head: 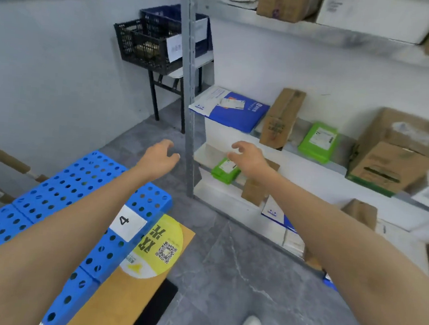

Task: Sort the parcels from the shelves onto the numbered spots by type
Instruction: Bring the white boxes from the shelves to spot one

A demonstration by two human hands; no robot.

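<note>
Both my arms reach toward a metal shelf rack (189, 83). My left hand (158, 156) hangs empty, fingers curled apart, just left of the rack's post. My right hand (248, 158) is open over a small green parcel (225, 170) on a lower shelf, close above it, contact unclear. A blue and white mailer (229, 109), an upright brown box (281, 119), a second green parcel (317, 141) and a large carton (391, 153) sit on the middle shelf. A blue perforated pallet (59, 201) at lower left carries a white label "4" (128, 222).
A brown box (253, 191) and a blue and white mailer (276, 214) lie on the lowest shelves. Black crates (145, 46) stand on a small table behind the post. A yellow and orange floor sticker (160, 250) lies beside the pallet. Boxes (285, 3) fill the top shelf.
</note>
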